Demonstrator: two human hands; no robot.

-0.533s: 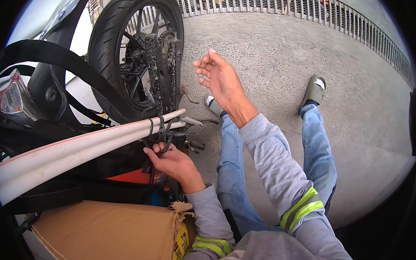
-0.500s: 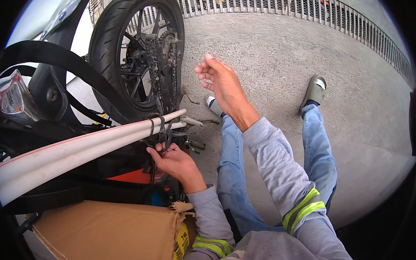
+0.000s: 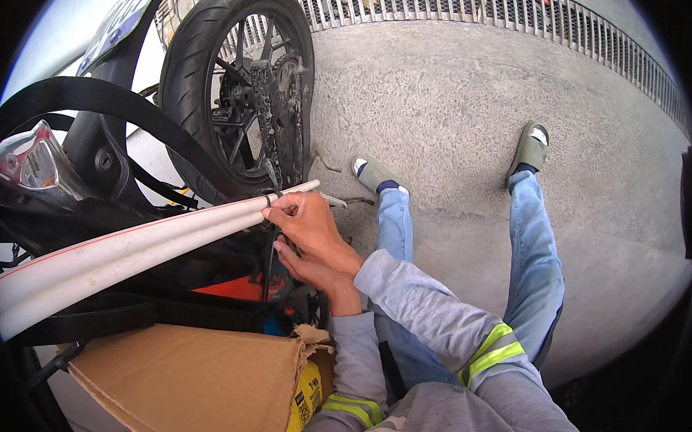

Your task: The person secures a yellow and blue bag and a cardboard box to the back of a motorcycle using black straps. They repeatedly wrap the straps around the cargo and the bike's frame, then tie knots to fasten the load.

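Note:
Long white pipes [image 3: 134, 250] lie across the back of a motorcycle, their ends near the rear wheel [image 3: 235, 90]. A thin black strap [image 3: 269, 241] loops around the pipes close to their ends. My right hand [image 3: 309, 221] rests on the pipe ends and pinches the strap at the top of the pipes. My left hand [image 3: 306, 267] sits just below it, fingers closed around the lower part of the same strap under the pipes. Both sleeves are grey with yellow reflective bands.
A brown cardboard box [image 3: 184, 385] sits at lower left under the pipes. A wide black strap [image 3: 90, 95] arcs over the motorcycle body. My legs in blue jeans and grey slippers [image 3: 375, 173] stand on concrete ground [image 3: 471, 97]. A metal drain grate [image 3: 506, 5] runs along the top.
My right hand, raised and open above the wheel before, has come down onto the pipe ends and taken hold of the strap. My left hand stays at the strap.

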